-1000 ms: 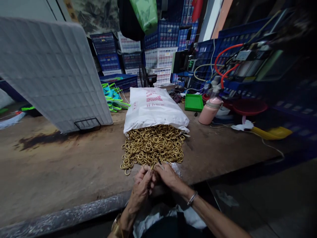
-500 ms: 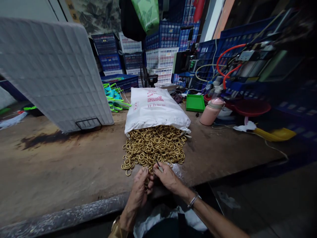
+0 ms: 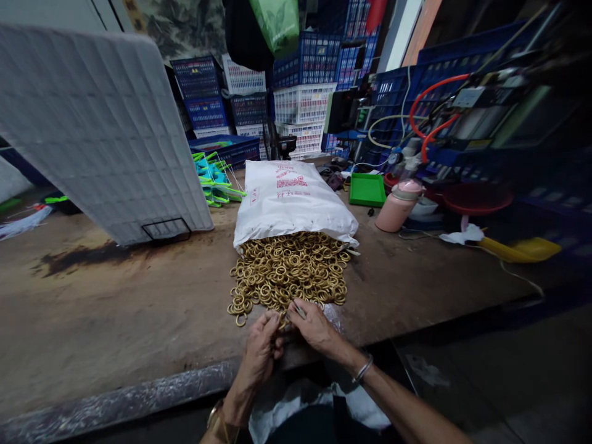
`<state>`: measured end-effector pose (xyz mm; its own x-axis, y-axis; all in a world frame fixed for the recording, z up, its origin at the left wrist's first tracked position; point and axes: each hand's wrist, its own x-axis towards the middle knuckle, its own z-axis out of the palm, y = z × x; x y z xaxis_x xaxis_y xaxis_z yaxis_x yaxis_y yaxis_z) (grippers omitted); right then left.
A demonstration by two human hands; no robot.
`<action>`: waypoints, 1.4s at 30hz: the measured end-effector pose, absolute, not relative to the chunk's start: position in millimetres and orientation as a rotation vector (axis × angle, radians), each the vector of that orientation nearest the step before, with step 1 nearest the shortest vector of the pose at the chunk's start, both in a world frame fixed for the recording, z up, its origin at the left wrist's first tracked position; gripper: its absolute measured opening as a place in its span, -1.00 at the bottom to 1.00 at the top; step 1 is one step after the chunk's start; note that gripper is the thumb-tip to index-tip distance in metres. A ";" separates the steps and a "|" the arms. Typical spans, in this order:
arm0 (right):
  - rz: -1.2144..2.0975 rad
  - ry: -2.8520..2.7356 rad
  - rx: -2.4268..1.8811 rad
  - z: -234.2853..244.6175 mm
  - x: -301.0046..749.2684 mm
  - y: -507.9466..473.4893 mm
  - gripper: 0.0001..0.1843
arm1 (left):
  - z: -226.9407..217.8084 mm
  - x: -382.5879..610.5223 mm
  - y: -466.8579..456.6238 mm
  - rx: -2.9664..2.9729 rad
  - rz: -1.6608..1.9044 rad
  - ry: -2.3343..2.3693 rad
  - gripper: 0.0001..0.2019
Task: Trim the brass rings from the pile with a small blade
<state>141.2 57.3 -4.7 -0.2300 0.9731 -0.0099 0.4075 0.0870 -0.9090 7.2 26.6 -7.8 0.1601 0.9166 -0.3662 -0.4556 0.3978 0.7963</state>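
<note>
A heap of brass-coloured rings spills from the open mouth of a white printed sack lying on the brown workbench. My left hand and my right hand meet at the near edge of the heap, fingers curled together. My right hand pinches a thin dark tool that sticks up between its fingers. My left hand's fingers are closed against the nearest rings; what they hold is hidden. A bracelet sits on my right wrist and a gold watch on my left.
A grey quilted panel leans at the left. Behind the sack lie green-blue clips, a green tray and a pink bottle. Red bowl, yellow scoop and hoses stand right. Stacked blue and white crates fill the back.
Both hands have shifted slightly forward toward the ring heap, staying pressed together. The view has drifted a little. Nothing else has moved.
</note>
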 end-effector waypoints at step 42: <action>1.271 -1.580 -1.318 -2.4 138.5 44.5 -0.76 | -2.4 14.1 22.7 0.025 0.927 0.720 -0.93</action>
